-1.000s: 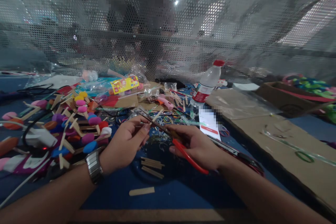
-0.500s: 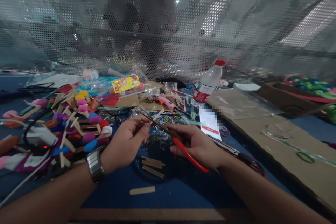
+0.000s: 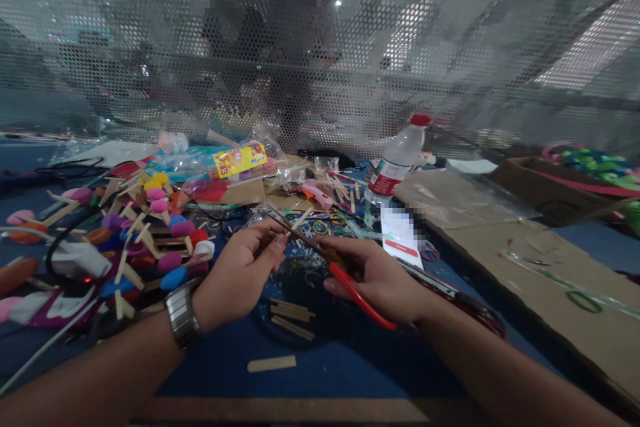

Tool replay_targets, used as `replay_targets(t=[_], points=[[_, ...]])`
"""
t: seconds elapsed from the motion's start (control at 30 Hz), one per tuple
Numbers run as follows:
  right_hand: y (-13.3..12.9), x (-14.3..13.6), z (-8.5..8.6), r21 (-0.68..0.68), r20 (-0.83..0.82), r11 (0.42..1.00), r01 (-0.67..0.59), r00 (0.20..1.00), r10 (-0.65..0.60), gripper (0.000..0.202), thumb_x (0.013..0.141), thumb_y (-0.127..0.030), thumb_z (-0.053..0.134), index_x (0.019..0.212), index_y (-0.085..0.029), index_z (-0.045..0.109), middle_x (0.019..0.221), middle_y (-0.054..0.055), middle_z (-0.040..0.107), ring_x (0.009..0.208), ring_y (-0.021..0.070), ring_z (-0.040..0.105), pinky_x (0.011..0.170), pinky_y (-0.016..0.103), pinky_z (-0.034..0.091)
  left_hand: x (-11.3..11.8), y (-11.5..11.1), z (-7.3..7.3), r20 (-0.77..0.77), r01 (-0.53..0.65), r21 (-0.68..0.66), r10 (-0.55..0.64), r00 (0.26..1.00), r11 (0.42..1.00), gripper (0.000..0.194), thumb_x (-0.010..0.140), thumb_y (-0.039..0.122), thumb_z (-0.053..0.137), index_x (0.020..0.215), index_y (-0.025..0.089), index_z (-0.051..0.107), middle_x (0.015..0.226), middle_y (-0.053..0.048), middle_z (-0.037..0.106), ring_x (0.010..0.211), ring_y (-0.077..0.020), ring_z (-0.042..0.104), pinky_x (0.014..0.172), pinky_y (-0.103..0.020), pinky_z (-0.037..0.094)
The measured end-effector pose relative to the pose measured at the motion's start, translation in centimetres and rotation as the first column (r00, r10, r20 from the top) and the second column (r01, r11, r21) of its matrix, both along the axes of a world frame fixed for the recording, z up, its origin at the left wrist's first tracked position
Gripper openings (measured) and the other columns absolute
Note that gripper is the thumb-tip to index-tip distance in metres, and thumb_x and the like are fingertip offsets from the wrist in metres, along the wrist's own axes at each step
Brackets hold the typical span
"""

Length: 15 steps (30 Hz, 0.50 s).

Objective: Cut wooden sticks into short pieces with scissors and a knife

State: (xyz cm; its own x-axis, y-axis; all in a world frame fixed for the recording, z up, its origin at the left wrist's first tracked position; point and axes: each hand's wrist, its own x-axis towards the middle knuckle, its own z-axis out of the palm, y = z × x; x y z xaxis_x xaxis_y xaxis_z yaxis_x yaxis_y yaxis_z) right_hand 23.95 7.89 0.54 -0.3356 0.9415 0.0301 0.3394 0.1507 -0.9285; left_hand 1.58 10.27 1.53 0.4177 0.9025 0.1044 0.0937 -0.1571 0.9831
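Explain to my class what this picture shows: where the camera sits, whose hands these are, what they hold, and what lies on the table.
The picture comes from a camera worn on a person's head, looking forward and down, so both arms reach in from the bottom edge. No machine is involved, only two bare hands. The left hand, with a metal wristwatch on its wrist, pinches a thin wooden stick. The right hand grips red-handled scissors, whose blades meet that stick. Below the hands, short wooden stick pieces lie on the blue table. To the left is a heap of sticks with colourful foam tips. Further back stand a plastic water bottle and clear packets; flat cardboard lies to the right. A perforated screen closes off the far side.
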Motion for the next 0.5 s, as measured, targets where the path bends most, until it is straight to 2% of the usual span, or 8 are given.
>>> replay_targets(t=[0.2, 0.37, 0.5], points=[[0.13, -0.01, 0.51, -0.001, -0.002, 1.000, 0.009, 1.000, -0.009, 0.057, 0.071, -0.033, 0.074, 0.126, -0.016, 0.067, 0.076, 0.000, 0.057, 0.065, 0.0150, 0.046, 0.062, 0.028, 0.045, 0.11, -0.13, -0.04, 0.006, -0.024, -0.005, 0.024, 1.000, 1.000, 0.024, 0.097, 0.035, 0.052, 0.111, 0.018, 0.062, 0.068, 0.004, 0.050, 0.061, -0.0093, 0.046, 0.054, -0.019, 0.037], [0.12, 0.03, 0.43, 0.008, 0.004, 1.000, 0.001, 1.000, -0.001, 0.056, 0.070, -0.032, 0.075, 0.123, -0.016, 0.069, 0.071, -0.002, 0.052, 0.062, 0.0143, 0.045, 0.058, 0.027, 0.042, -0.06, 0.01, -0.08, -0.011, -0.014, 0.001, 0.014, 1.000, 1.000, 0.025, 0.097, 0.038, 0.053, 0.106, 0.018, 0.064, 0.066, 0.004, 0.048, 0.059, -0.0087, 0.043, 0.053, -0.019, 0.035], [0.15, -0.03, 0.07, 0.007, 0.005, 1.000, -0.001, 1.000, 0.001, 0.056, 0.070, -0.034, 0.075, 0.124, -0.018, 0.070, 0.071, -0.001, 0.055, 0.062, 0.0151, 0.047, 0.057, 0.027, 0.043, -0.06, 0.03, 0.02, -0.018, -0.007, -0.002, 0.007, 1.000, 1.000, 0.026, 0.096, 0.038, 0.054, 0.106, 0.017, 0.065, 0.066, 0.004, 0.048, 0.057, -0.0084, 0.041, 0.050, -0.018, 0.033]])
